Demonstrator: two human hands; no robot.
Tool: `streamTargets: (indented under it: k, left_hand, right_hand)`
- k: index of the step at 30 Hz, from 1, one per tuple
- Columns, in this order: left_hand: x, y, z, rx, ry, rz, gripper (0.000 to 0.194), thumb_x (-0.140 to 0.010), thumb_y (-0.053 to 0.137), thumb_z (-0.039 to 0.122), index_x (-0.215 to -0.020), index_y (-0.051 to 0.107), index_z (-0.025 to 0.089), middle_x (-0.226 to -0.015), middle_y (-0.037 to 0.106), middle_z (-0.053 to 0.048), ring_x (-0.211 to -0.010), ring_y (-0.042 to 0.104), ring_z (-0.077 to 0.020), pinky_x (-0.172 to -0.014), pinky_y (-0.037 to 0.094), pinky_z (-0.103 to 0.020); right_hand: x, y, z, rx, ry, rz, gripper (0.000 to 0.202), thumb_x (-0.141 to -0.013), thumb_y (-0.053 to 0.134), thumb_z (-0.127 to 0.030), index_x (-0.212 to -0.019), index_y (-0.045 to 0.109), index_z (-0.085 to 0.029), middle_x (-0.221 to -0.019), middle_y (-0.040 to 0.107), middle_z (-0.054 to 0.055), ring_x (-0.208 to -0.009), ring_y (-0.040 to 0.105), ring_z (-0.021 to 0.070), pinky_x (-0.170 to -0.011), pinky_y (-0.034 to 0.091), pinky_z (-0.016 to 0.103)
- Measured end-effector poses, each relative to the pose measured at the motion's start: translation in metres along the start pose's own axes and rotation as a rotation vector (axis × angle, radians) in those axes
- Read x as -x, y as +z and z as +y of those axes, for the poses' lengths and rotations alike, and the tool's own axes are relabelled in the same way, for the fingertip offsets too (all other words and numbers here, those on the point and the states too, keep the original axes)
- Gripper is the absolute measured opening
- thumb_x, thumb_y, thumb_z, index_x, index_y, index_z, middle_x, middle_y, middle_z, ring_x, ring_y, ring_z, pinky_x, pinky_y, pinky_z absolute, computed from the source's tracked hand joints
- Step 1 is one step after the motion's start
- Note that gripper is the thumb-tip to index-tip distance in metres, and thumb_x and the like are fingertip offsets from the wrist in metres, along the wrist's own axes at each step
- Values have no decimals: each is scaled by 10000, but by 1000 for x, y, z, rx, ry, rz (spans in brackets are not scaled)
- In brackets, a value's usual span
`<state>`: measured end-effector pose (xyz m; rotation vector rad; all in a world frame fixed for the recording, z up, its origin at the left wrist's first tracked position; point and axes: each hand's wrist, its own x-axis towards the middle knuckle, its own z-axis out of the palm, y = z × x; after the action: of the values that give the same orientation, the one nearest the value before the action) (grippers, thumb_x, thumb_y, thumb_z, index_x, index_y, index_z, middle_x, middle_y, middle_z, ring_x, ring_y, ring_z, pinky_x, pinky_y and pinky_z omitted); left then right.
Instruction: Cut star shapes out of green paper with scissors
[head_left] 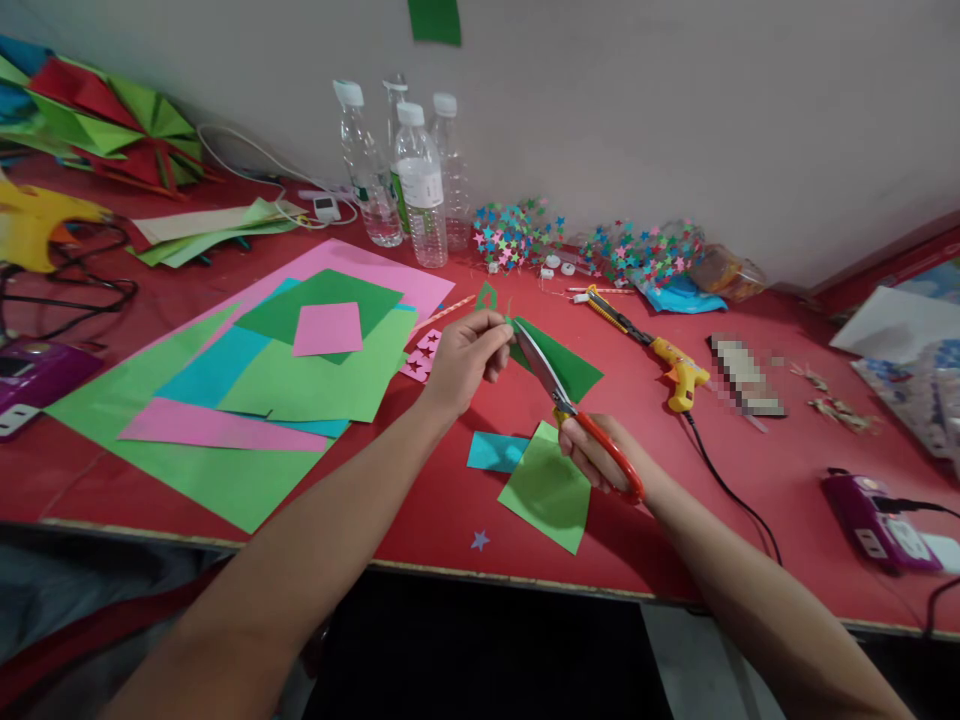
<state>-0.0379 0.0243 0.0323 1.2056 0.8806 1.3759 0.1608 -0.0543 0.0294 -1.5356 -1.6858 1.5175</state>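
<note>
In the head view, the left hand point(471, 355) pinches a small green piece point(509, 322) between thumb and forefinger (its outline is too small to make out), right by the scissors' tips. The right hand point(600, 450) grips the red-handled scissors point(551, 378), blades pointing toward those fingertips. Behind the blades, a dark green sheet point(574, 365) lies on the red table point(435, 530); nearer the person, a light green sheet point(547, 490) touches a blue strip point(491, 452).

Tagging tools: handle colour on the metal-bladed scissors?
The scissors' loop handles are red-orange, with some yellow; see the head view.
</note>
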Motion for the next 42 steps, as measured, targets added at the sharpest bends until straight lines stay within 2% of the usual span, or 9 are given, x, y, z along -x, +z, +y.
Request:
streamTargets:
  k: [9, 21, 25, 31, 42]
  left_hand:
    - [0, 0, -1, -15, -4, 7, 157, -766, 595, 273, -643, 569, 179, -454, 496, 60, -358, 400, -39, -349, 312, -162]
    - [0, -1, -4, -16, -17, 12, 155, -768, 594, 264, -641, 569, 179, -458, 496, 58, -372, 409, -42, -353, 314, -162]
    - [-2, -2, -3, -27, -28, -1, 156, -767, 598, 274, -645, 573, 180, -462, 516, 54, -361, 423, -48, -352, 329, -173]
    - [-4, -4, -1, -36, 17, 48, 133, -752, 605, 240, -639, 560, 185, -465, 516, 63, -362, 436, -47, -365, 344, -173]
    - [-1, -1, -3, -44, 76, 40, 148, -775, 610, 219, -637, 568, 185, -472, 476, 65, -398, 403, -40, -383, 312, -166]
  right_hand:
    - [1, 0, -3, 0, -2, -2, 465, -877, 448, -627, -685, 473, -205, -342, 413, -68, -258, 326, 64, -298, 280, 186]
    - [-1, -1, -3, 22, 9, 12, 463, -882, 446, -617, -667, 467, -207, -327, 404, -70, -248, 329, 67, -292, 285, 187]
    - [1, -1, -5, 1, 13, -1, 493, -865, 449, -657, -676, 473, -203, -331, 401, -75, -248, 321, 64, -294, 284, 185]
    - [0, -5, 0, -9, -23, -51, 514, -894, 415, -658, -707, 501, -187, -351, 420, -71, -264, 340, 59, -311, 291, 172]
    - [-4, -6, 4, -69, -83, -105, 522, -901, 417, -650, -724, 528, -172, -361, 446, -66, -274, 371, 54, -330, 319, 165]
